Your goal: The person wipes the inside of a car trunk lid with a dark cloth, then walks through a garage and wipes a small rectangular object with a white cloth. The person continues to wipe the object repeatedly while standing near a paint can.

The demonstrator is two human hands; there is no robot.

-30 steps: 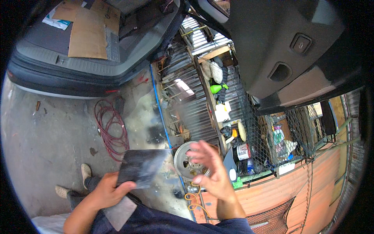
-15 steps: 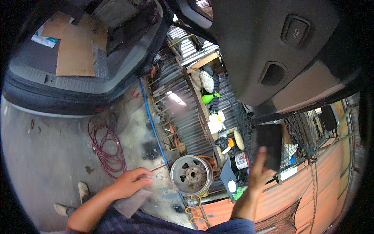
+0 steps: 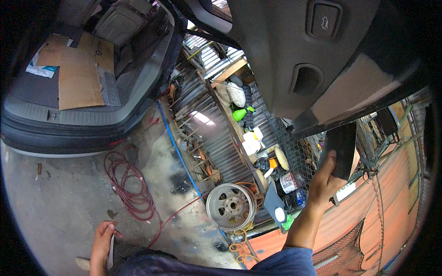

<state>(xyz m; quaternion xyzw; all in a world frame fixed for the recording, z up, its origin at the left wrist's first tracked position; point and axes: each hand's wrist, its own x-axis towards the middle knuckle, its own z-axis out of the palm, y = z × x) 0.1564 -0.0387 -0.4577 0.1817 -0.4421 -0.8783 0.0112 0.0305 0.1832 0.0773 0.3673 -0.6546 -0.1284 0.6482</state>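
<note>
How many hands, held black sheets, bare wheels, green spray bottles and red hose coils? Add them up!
Hands: 2 (left hand, right hand)
Held black sheet: 1
Bare wheel: 1
Green spray bottle: 1
Red hose coil: 1
Total: 6

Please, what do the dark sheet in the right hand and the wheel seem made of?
Dark sheet: perhaps abrasive paper or rubber, matte, evenly dark; texture too blurred to settle. Wheel: probably metal, satin, silvery with a soft shine.

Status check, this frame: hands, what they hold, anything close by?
Right hand gripping dark rectangular sheet. Left hand low, thin pale sheet in it, edge-on. Raised tailgate by dark sheet's upper end; contact unclear.
</note>
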